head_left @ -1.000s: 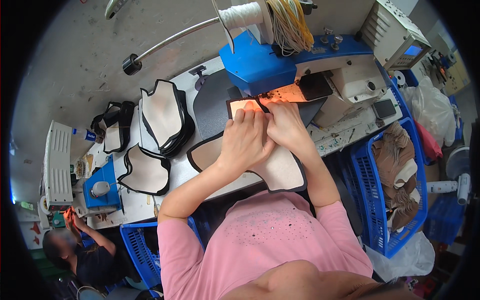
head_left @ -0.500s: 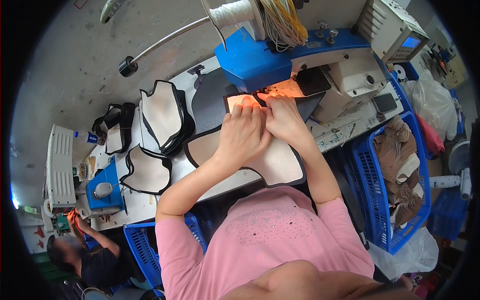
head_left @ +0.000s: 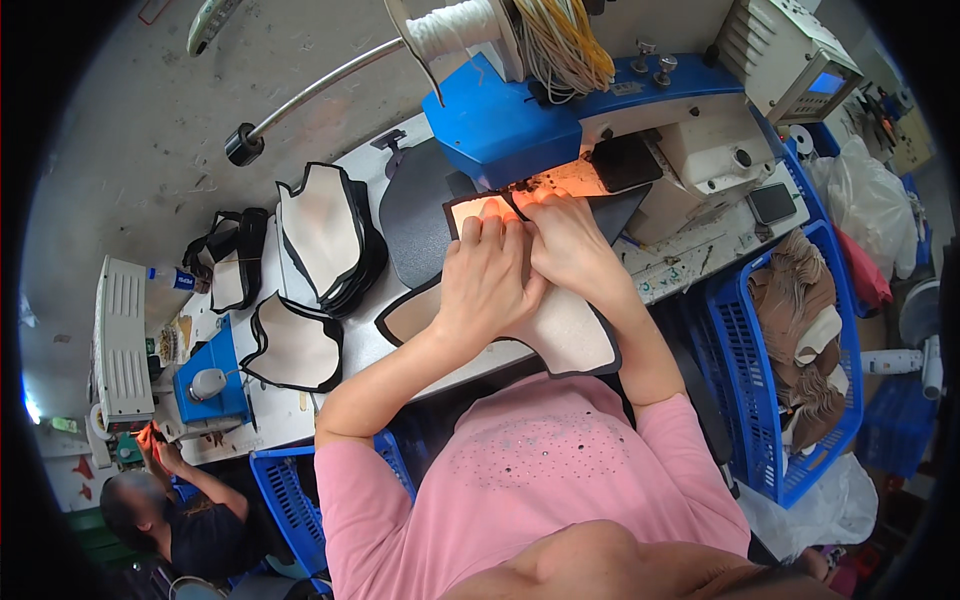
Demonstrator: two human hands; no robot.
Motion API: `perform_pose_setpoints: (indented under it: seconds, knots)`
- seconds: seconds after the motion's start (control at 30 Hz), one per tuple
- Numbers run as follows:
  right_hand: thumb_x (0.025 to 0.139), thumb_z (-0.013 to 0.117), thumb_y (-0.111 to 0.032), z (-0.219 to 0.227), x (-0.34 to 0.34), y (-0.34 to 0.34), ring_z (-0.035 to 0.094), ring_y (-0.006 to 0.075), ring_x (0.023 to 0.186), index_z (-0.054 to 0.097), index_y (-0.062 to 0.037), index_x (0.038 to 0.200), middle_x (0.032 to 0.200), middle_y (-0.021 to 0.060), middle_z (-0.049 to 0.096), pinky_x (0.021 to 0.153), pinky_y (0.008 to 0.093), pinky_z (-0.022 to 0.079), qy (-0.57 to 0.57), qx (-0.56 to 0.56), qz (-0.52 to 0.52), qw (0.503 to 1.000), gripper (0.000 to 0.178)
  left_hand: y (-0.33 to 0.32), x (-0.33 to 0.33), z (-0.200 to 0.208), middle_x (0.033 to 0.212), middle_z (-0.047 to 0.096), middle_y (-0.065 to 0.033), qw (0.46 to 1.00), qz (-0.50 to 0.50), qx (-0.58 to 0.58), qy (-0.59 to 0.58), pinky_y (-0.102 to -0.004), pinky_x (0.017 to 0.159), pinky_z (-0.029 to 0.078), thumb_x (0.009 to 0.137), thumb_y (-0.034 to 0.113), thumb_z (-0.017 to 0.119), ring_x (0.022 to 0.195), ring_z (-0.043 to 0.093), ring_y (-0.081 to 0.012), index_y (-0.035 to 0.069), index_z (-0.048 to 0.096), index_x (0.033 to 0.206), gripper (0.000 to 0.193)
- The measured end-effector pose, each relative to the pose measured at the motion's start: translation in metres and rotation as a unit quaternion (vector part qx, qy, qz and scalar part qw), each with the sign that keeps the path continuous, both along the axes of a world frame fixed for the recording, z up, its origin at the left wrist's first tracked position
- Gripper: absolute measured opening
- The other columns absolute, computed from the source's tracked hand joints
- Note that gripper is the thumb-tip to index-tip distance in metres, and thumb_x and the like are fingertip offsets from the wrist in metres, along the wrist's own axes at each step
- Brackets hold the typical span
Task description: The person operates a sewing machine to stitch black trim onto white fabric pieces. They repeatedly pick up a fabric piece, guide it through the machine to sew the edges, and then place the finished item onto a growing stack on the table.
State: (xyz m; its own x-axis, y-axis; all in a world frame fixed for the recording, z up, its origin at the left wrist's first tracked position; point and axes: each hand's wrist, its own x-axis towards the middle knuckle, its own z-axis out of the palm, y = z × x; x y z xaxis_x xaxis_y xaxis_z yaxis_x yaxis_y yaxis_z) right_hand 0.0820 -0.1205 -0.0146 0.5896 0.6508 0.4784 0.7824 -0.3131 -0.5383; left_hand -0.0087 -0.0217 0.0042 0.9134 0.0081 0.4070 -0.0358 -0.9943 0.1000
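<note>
A cream fabric piece with black edging (head_left: 570, 340) lies on the worktable under both hands, its far end beneath the blue machine head (head_left: 505, 125). My left hand (head_left: 485, 270) presses on it from above, fingers stretched forward and lying on the cloth. Close beside it, my right hand (head_left: 575, 240) has its fingers bent around the piece near a dark seam; the fingertips are partly hidden. Orange light from the machine falls on the fingertips. To the left rests a stack of similar black-edged pieces (head_left: 325, 230), with another such piece (head_left: 292, 345) nearer me.
A thread spool (head_left: 450, 30) stands above the machine. At right, a blue basket (head_left: 735, 390) holds brown pieces; a control box (head_left: 790, 70) sits behind it. Another blue basket (head_left: 290, 510) is at lower left. Further left, a person (head_left: 200, 520) works at another machine.
The fabric piece has shifted slightly toward me and to the right, away from the machine head. Both hands remain on it, and the right fingers have drawn back a little.
</note>
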Motion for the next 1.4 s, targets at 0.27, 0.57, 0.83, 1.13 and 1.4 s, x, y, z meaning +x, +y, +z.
perform_pose_setpoints:
  seconds: [0.27,0.57,0.83,1.13,1.4]
  knots:
    - [0.074,0.050,-0.005,0.008,0.004,0.003,0.055,0.0378,0.079,0.060,0.0088,0.092,0.082,0.0238,0.058,0.073,0.0424,0.043,0.074,-0.007,-0.015,0.997,0.025,0.011,0.009,-0.002,0.103,0.055,-0.0236,0.999,-0.008,0.045,0.020,-0.0355,0.063,0.047,0.071,0.033,0.055,0.087,0.055,-0.0305,-0.004,0.056,0.092,0.043]
    - [0.072,0.053,-0.005,0.009,0.006,-0.002,0.057,0.0369,0.080,0.061,0.0057,0.085,0.081,0.0219,0.060,0.074,0.0426,0.044,0.113,0.030,-0.020,0.993,0.019,0.011,0.012,0.005,0.097,0.056,-0.0229,0.998,-0.033,0.017,0.045,-0.0375,0.073,0.046,0.073,0.029,0.054,0.088,0.055,-0.0318,-0.006,0.058,0.088,0.038]
    - [0.075,0.056,-0.006,0.013,0.009,-0.015,0.057,0.0361,0.080,0.062,0.0063,0.087,0.081,0.0224,0.059,0.073,0.0413,0.044,0.175,0.031,-0.003,0.984,0.019,0.015,0.012,0.020,0.087,0.059,-0.0235,0.995,-0.046,0.065,0.064,-0.0530,0.095,0.031,0.078,0.027,0.054,0.083,0.059,-0.0326,-0.005,0.058,0.085,0.033]
    - [0.076,0.056,-0.005,0.007,0.007,-0.019,0.057,0.0346,0.077,0.063,0.0059,0.086,0.078,0.0197,0.059,0.069,0.0396,0.044,0.146,0.068,-0.003,0.987,0.016,0.021,0.016,0.025,0.094,0.059,-0.0212,0.988,-0.050,0.118,0.084,-0.0501,0.104,0.021,0.076,0.032,0.058,0.104,0.049,-0.0331,-0.007,0.061,0.090,0.041]
    - [0.076,0.059,-0.007,0.006,0.004,-0.017,0.057,0.0339,0.072,0.062,0.0070,0.089,0.079,0.0190,0.060,0.066,0.0365,0.044,0.133,0.082,0.006,0.988,0.019,0.026,0.012,0.021,0.094,0.058,-0.0196,0.992,-0.050,0.110,0.041,-0.0485,0.101,0.025,0.077,0.026,0.056,0.099,0.050,-0.0329,-0.010,0.059,0.093,0.040]
